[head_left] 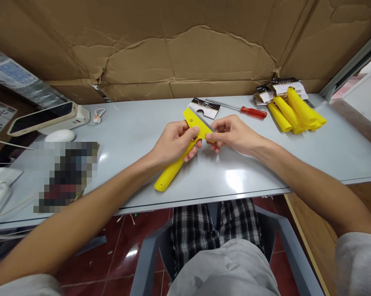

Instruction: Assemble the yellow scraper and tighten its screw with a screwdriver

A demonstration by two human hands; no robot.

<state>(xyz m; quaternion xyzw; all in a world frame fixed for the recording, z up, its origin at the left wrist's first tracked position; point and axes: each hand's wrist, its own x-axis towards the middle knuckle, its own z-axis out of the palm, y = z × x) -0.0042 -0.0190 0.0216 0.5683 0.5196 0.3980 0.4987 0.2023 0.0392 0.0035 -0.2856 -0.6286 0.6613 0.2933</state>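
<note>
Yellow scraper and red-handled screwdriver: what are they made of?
The yellow scraper looks like moulded opaque plastic: even colour, smooth semi-gloss grip. The grey strip along its head is probably steel, going by its metallic sheen, though little of it shows. The screwdriver seems to have a glossy red plastic grip and a bright metal shaft, likely steel.

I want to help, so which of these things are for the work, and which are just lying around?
For the work:
the yellow plastic scraper, held by the left hand and right hand
the pile of yellow scrapers
the printed card

Just lying around, it seems:
the red-handled screwdriver
the white computer mouse
the phone
</note>
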